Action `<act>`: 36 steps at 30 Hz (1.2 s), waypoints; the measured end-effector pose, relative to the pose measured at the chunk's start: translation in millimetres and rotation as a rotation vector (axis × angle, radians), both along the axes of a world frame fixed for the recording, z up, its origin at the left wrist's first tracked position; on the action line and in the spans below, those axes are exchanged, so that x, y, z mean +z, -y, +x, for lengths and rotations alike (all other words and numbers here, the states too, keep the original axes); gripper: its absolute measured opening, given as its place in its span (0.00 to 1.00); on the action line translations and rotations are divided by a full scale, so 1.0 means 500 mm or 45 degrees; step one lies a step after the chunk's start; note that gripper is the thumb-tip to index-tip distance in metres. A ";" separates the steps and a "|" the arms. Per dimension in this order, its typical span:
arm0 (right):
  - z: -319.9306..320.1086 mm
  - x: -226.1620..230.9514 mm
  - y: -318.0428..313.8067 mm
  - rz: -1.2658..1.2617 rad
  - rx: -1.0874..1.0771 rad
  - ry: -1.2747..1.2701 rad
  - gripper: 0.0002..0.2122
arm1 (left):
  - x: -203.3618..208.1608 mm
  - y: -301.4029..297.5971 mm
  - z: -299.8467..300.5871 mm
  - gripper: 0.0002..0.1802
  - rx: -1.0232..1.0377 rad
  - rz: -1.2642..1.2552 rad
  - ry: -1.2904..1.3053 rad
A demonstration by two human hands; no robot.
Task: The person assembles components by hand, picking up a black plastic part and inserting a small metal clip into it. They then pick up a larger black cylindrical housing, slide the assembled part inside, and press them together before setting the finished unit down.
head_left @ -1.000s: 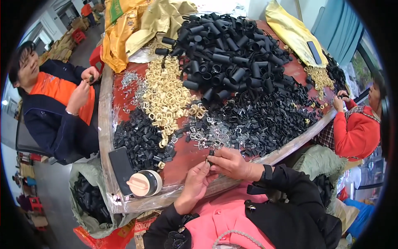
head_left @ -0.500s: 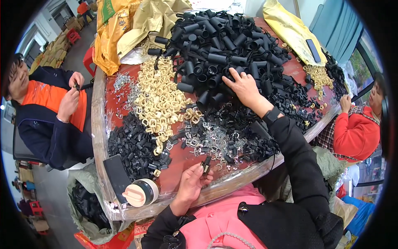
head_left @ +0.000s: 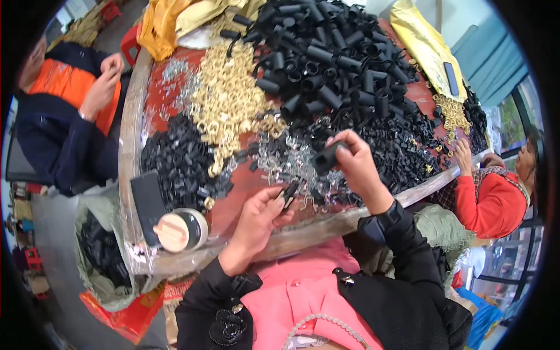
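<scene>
My left hand (head_left: pixel 261 217), above the near edge of the table, pinches a small black clip-like part (head_left: pixel 290 193) between thumb and fingers; its exact kind is too small to make out. To the right and a little farther off, my right hand (head_left: pixel 360 166) grips a short black plastic tube (head_left: pixel 326 158), its open end tilted down toward my left hand. The two parts are apart. Behind them rises a big heap of similar black tubes (head_left: pixel 321 53). Under and around my hands lie loose silvery wire loops (head_left: pixel 277 157) and small black pieces (head_left: pixel 391 157).
Gold-coloured metal buckles (head_left: pixel 224 96) spread left of the tubes, beside a pile of small black parts (head_left: pixel 178 146). A lidded jar (head_left: pixel 181 230) and a dark phone (head_left: pixel 144 201) occupy the near left corner. Co-workers sit left (head_left: pixel 70 116) and right (head_left: pixel 496 198).
My right hand has come back from the tube heap toward my left hand, bringing a black tube. My left hand still holds its small part. The view has tipped nearer to me.
</scene>
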State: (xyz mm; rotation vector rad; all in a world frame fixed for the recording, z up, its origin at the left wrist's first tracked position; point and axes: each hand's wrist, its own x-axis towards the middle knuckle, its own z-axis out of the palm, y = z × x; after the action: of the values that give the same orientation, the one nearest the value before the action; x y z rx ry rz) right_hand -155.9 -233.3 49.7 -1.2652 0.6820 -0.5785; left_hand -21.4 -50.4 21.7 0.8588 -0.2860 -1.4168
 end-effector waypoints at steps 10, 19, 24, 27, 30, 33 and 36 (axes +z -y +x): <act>-0.023 -0.028 -0.093 -0.368 0.440 0.081 0.17 | 0.015 -0.040 -0.010 0.16 -0.065 0.037 0.197; -0.022 -0.022 -0.141 -0.207 0.454 -0.146 0.22 | 0.005 -0.039 -0.008 0.14 0.024 0.072 0.508; -0.008 -0.041 -0.157 -0.150 0.389 -0.055 0.23 | -0.019 -0.028 0.010 0.14 0.057 0.126 0.116; -0.003 -0.033 -0.161 -0.074 0.372 -0.072 0.23 | -0.020 -0.026 0.014 0.15 0.017 0.122 0.151; -0.003 -0.034 -0.170 -0.014 0.340 -0.063 0.23 | -0.016 -0.026 0.010 0.15 -0.004 0.128 0.185; -0.006 -0.041 -0.175 0.017 0.289 -0.030 0.23 | -0.007 -0.021 0.002 0.16 -0.008 0.128 0.221; -0.012 -0.058 -0.179 0.045 0.271 0.065 0.16 | 0.012 -0.022 -0.003 0.21 -0.005 0.188 0.271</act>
State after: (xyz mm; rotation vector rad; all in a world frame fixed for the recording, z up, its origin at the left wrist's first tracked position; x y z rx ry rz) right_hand -161.7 -143.8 20.6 -1.2676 0.5056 -0.4205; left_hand -23.1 -39.6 27.5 1.1337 -0.3477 -1.3642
